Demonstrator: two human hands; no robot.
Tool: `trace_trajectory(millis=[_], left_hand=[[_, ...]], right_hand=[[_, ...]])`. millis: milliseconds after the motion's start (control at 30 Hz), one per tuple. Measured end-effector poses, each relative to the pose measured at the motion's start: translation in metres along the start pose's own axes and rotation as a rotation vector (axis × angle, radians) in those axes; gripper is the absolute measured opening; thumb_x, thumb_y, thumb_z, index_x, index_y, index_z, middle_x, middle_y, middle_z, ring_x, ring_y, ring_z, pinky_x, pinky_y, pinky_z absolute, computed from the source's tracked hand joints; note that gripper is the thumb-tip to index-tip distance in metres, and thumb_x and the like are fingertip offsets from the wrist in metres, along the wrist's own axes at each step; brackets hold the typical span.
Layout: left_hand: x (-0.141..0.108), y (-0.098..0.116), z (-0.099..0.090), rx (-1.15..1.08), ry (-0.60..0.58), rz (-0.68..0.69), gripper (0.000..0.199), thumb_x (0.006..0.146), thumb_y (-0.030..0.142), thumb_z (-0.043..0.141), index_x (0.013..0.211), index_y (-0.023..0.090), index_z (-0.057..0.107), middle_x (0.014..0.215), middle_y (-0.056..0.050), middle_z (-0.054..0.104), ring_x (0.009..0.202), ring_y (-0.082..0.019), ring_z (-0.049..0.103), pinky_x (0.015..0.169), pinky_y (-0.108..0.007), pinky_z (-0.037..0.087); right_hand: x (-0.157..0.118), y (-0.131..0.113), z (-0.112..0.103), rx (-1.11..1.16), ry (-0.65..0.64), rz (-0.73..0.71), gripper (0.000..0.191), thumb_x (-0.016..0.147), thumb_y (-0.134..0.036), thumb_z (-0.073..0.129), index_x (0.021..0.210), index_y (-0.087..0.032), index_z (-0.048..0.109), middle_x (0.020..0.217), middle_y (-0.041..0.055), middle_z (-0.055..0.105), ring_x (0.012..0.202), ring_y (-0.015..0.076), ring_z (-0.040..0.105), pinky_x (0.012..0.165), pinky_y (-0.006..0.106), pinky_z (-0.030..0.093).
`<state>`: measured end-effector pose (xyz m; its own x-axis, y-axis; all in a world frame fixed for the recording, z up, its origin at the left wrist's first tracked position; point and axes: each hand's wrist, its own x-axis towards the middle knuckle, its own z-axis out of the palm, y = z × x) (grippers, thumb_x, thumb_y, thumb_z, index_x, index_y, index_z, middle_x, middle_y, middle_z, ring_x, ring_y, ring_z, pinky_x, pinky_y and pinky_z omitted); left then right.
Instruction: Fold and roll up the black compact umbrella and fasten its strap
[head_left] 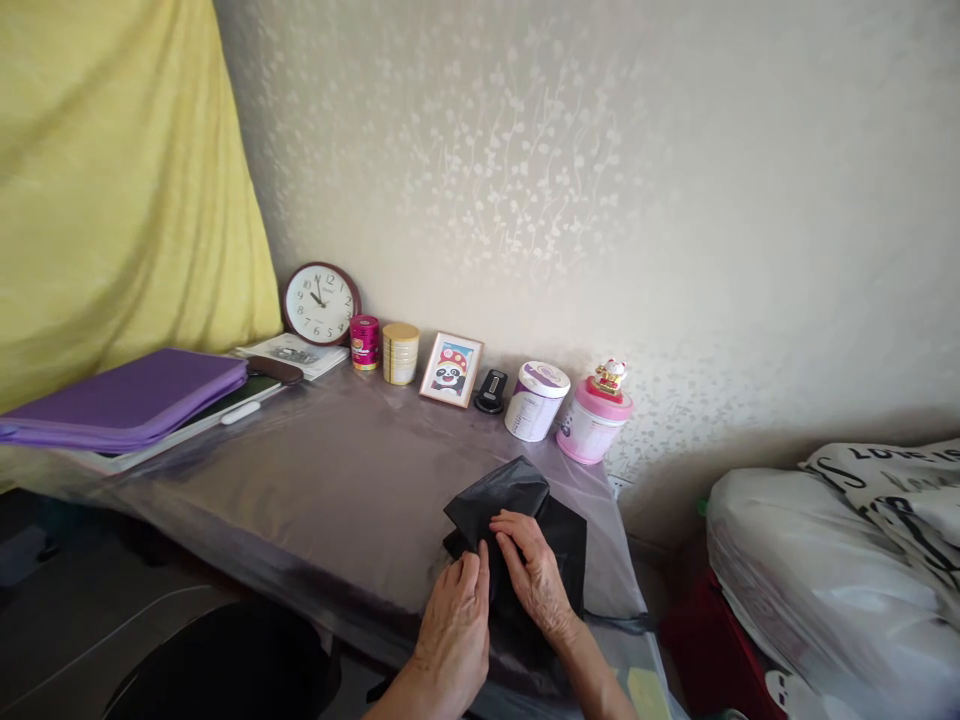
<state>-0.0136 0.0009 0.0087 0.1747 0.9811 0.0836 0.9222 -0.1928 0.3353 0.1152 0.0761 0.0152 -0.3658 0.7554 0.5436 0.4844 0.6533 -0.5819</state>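
A folded black plastic bag (510, 485) lies at the near right part of the worktop (360, 480), under both hands. The left hand (456, 625) is on its near left side, fingers curled and thumb drawn in beside them, its grip closed on the bag's edge. The right hand (534, 570) lies over the middle of the bag with its fingers bent and bunched; its thumb is hidden, so I cannot tell whether that grip is pinching the plastic or only pressing on it. The fingertips of the two hands are near each other.

Beyond the bag, a row of things stands along the wall (712, 200). From the right come a pink-lidded tub (592, 430) with a lucky cat figurine (610, 377) on top, a white tub with a purple-patterned lid (534, 412), a small black stand (492, 391), a framed panda picture (451, 370) leaning back, a yellow-lidded canister (400, 356), a magenta can (364, 342) and a round clock (321, 303).

At the left end lie a purple folder (135, 400) and a white pen (240, 413), near a yellow curtain (127, 180). Right of the worktop, a bulky bundle in clear plastic (802, 560) sits above something red (705, 640).
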Motion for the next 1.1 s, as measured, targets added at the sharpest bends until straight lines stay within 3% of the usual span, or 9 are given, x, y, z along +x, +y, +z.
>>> trace_trajectory(millis=[200,533,767,933,1100], left_hand=[[0.000,-0.001,0.009,0.046,-0.005,-0.003,0.065,0.074,-0.002,0.031,0.138,0.004,0.022,0.127,-0.016,0.043,0.110,-0.024,0.046,0.098,-0.038,0.036],[-0.001,-0.003,0.018,0.042,0.004,-0.018,0.069,0.072,-0.002,0.034,0.139,0.004,0.018,0.128,-0.017,0.043,0.111,-0.026,0.045,0.097,-0.039,0.037],[-0.001,-0.005,0.018,0.037,0.031,-0.042,0.067,0.074,0.005,0.038,0.139,0.007,0.024,0.125,-0.016,0.045,0.107,-0.026,0.046,0.093,-0.039,0.038],[-0.001,-0.003,0.014,0.025,0.031,-0.091,0.064,0.075,0.012,0.042,0.138,0.009,0.028,0.125,-0.014,0.045,0.107,-0.027,0.045,0.092,-0.041,0.036],[-0.002,-0.002,0.015,0.015,0.069,-0.083,0.064,0.074,0.010,0.042,0.137,0.007,0.027,0.122,-0.014,0.047,0.104,-0.025,0.045,0.090,-0.038,0.036]], right_hand=[[0.012,0.029,-0.001,-0.243,-0.078,-0.131,0.027,0.089,-0.024,0.044,0.112,-0.022,0.058,0.121,0.0085,0.058,0.120,0.0224,0.046,0.103,0.049,0.033],[0.057,0.071,-0.008,-0.356,-0.126,-0.099,0.029,0.092,-0.032,0.040,0.103,-0.021,0.064,0.111,0.0070,0.064,0.116,0.0214,0.049,0.101,0.044,0.033],[0.077,0.086,-0.009,-0.381,-0.247,0.137,0.035,0.093,-0.025,0.029,0.095,-0.025,0.064,0.105,0.0023,0.065,0.101,0.0154,0.057,0.093,0.031,0.038],[0.080,0.093,-0.010,-0.461,-0.156,0.328,0.034,0.092,-0.029,0.030,0.089,-0.025,0.064,0.091,0.0045,0.069,0.090,0.0173,0.062,0.080,0.027,0.043],[0.060,0.089,-0.042,-0.560,-0.020,0.394,0.032,0.090,-0.027,0.031,0.092,-0.019,0.062,0.100,0.0109,0.066,0.098,0.0211,0.059,0.086,0.032,0.039]])
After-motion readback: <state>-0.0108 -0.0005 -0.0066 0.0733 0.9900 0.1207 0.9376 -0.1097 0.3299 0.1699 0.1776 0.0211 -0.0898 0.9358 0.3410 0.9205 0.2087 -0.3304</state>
